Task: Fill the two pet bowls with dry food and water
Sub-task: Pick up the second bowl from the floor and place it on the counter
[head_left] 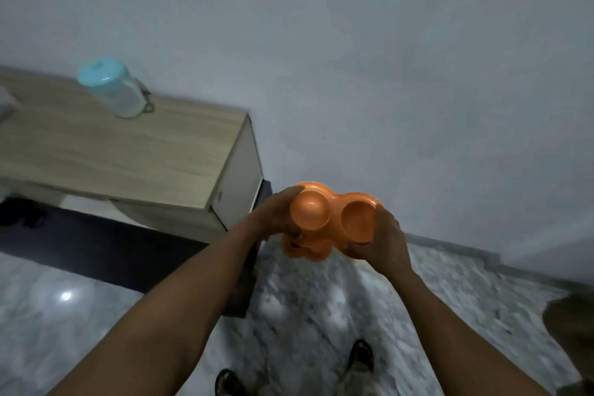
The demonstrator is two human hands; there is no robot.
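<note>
An orange double pet bowl [334,219] with two round, empty hollows is held in the air in front of a white wall. My left hand [276,212] grips its left end and my right hand [382,241] grips its right end. The dish tilts toward me, so both hollows face the camera. A clear jar with a light blue lid [112,87] stands on the wooden table [128,154] at the left; its contents are too blurred to make out.
The wooden table has a corner at about mid-frame, close to my left hand. A dark mat [96,247] lies under it. Grey marbled floor [305,299] stretches below, with my two feet [361,357] at the bottom edge. A dark object [569,321] sits at the right edge.
</note>
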